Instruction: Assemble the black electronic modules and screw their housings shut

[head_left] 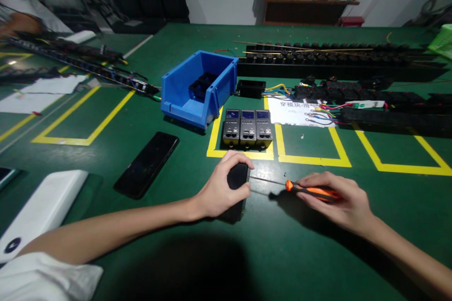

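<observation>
My left hand [226, 183] is wrapped round a small black module [238, 177], holding it on the green table. In my right hand [335, 197] is a screwdriver [310, 191] with an orange and black handle. Its thin shaft points left, and the tip meets or nearly meets the module's right side; exact contact is too small to tell. A tiny screw [285, 174] lies just beyond the shaft. Three black modules with small screens [247, 128] stand side by side beyond my left hand, within a yellow tape outline.
A blue bin [183, 108] with black parts stands behind the modules. A black phone [146, 164] and a white power bank [44, 207] lie at left. Long black wired strips [381, 120] span the back right. Another person's arm [21, 26] is at far left.
</observation>
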### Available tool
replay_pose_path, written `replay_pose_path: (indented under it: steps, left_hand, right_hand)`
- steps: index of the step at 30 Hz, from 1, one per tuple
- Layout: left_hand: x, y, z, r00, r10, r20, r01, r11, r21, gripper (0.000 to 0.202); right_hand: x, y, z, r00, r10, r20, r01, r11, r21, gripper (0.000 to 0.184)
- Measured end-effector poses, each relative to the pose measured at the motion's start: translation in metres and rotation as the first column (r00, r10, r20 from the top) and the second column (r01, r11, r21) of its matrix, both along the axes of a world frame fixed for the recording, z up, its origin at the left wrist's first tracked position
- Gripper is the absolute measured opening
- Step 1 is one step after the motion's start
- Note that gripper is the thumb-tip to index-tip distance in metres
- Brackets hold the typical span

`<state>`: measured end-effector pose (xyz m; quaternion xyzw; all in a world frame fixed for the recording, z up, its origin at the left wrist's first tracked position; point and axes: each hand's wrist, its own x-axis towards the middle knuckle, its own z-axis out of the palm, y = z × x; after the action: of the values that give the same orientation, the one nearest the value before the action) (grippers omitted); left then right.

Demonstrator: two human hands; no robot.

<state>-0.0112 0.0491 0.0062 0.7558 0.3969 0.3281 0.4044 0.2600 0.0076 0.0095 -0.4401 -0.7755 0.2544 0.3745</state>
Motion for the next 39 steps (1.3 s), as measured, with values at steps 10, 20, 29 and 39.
replay_pose_path:
  steps: [10,20,29,39]
  left_hand:
    - [0.001,-0.003,0.000,0.999,-0.039,-0.021,0.039,0.999,-0.012,0.030]
    - [0.002,-0.006,0.000,1.000,-0.008,-0.029,0.008,1.000,-0.002,0.037]
    - [0.002,-0.006,-0.002,0.999,0.005,-0.036,-0.005,1.000,0.004,0.034]
    - [0.002,-0.006,-0.001,0.999,0.032,-0.029,-0.033,0.999,-0.005,0.032]
  right_hand:
    - [-0.005,0.005,0.000,0.997,0.038,-0.064,-0.037,0.999,0.018,0.013]
    - [-0.005,0.000,-0.006,0.997,-0.069,-0.043,0.064,0.992,-0.110,0.012]
    - [-0.012,0.001,0.000,0.976,-0.185,-0.111,0.134,0.924,-0.359,0.021]
    - [-0.015,0.001,0.004,0.946,-0.257,-0.196,0.029,0.671,-0.740,0.028]
